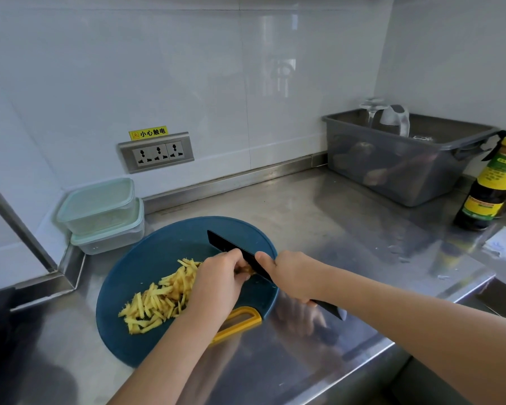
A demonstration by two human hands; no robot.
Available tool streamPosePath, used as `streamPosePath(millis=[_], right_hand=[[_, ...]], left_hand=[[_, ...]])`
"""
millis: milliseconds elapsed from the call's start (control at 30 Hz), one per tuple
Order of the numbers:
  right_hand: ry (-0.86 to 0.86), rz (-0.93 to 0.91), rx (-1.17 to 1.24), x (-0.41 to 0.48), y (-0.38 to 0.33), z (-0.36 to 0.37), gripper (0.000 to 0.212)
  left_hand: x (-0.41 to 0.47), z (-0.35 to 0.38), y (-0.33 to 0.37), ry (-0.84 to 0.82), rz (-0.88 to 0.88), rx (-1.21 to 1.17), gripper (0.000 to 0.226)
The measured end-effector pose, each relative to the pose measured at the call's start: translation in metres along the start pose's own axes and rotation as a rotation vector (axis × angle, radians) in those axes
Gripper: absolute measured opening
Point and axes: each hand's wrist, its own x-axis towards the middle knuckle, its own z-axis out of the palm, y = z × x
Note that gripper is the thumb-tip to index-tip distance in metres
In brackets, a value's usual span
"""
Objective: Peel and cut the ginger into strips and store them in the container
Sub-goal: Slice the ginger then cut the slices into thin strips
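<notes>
A pile of yellow ginger strips (155, 299) lies on a round blue cutting board (135, 273) with a yellow handle. My left hand (216, 282) presses down on a small remaining ginger piece (247, 270), mostly hidden under the fingers. My right hand (292, 273) grips the handle of a black knife (231, 247), whose blade rests on the board right beside my left fingertips. Two stacked clear containers (103, 211) with pale green lids stand at the back left, lids on.
A grey plastic bin (398, 168) holding a kettle and glass sits at the back right. A dark sauce bottle (491, 185) stands at the right, white paper (503, 244) beside it. A wall socket (157, 153) is behind the board. The steel counter's front edge runs bottom right.
</notes>
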Motion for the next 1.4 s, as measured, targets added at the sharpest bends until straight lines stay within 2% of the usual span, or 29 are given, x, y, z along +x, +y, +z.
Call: streamPosePath(millis=[133, 233, 300, 500, 700, 1067, 1167, 1300, 1400], right_hand=[[-0.144, 0.251, 0.183, 0.007, 0.001, -0.004, 0.039], [-0.278, 0.295, 0.434, 0.008, 0.014, -0.013, 0.057], [-0.288, 0.258, 0.478, 0.01, 0.02, -0.013, 0.059], [-0.222, 0.159, 0.352, 0.003, 0.005, -0.024, 0.058], [-0.179, 0.178, 0.234, -0.001, -0.002, -0.022, 0.059], [-0.151, 0.17, 0.173, -0.006, -0.005, -0.016, 0.06], [-0.108, 0.109, 0.085, -0.007, -0.005, -0.012, 0.051], [-0.021, 0.091, 0.107, -0.009, -0.003, -0.007, 0.039], [0.03, 0.008, 0.053, -0.009, -0.004, -0.005, 0.04]], left_hand=[[0.002, -0.001, 0.0, 0.007, -0.005, -0.026, 0.006], [0.0, -0.001, 0.001, 0.004, -0.016, -0.033, 0.006], [0.0, -0.001, 0.001, 0.012, -0.015, -0.035, 0.006], [0.0, 0.002, -0.001, 0.04, -0.018, -0.042, 0.011], [-0.002, 0.002, 0.001, 0.056, -0.027, -0.028, 0.014], [-0.005, 0.0, 0.006, 0.08, -0.023, 0.037, 0.015], [-0.006, 0.0, 0.007, 0.08, -0.019, 0.036, 0.018], [-0.006, 0.0, 0.007, 0.078, -0.022, 0.032, 0.018], [-0.006, -0.001, 0.008, 0.082, -0.021, 0.031, 0.016]])
